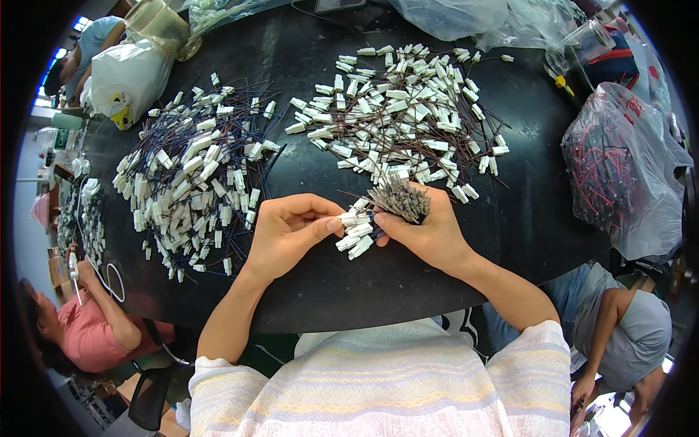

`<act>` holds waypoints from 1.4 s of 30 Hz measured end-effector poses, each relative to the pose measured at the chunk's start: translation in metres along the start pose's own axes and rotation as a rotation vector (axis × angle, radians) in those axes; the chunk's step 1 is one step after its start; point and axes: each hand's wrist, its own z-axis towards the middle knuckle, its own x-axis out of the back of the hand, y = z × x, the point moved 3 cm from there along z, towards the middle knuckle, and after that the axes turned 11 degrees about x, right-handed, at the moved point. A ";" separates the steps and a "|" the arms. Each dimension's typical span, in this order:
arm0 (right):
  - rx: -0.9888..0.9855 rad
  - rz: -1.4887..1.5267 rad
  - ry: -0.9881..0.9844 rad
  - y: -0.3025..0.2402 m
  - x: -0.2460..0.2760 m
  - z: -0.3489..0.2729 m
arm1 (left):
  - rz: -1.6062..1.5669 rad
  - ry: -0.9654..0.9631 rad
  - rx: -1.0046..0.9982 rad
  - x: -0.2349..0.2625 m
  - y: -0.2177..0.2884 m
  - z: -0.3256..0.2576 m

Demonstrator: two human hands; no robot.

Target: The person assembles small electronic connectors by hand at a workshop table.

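Note:
My right hand [435,231] is closed round a bundle of thin wires. The grey-brown wire ends [400,199] fan out above its fist, and several white plastic connectors [357,240] stick out toward the left. With thumb and fingertips, my left hand [290,231] pinches a white connector [346,218] at the edge of that bundle. Beyond my hands a heap of white connectors on brown wires [397,109] is spread over the black table [313,295]. Beside my left hand lies another heap of white connectors, on dark blue wires [196,175].
A clear plastic bag of red and dark wires [611,167] stands at the right. A white bag [127,84] is at the far left, with plastic sheeting [459,18] along the back. Other people sit nearby, one in a pink top [98,328], another in grey [633,335].

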 end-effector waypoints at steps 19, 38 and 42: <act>-0.094 0.069 -0.014 -0.005 0.004 0.003 | 0.152 0.036 -0.237 -0.010 -0.005 0.006; 0.110 -0.031 -0.038 -0.015 0.000 -0.002 | 0.752 0.207 -0.478 -0.048 0.024 -0.016; -0.075 0.264 -0.156 -0.021 0.003 0.000 | 0.666 0.222 -0.439 -0.046 0.025 -0.019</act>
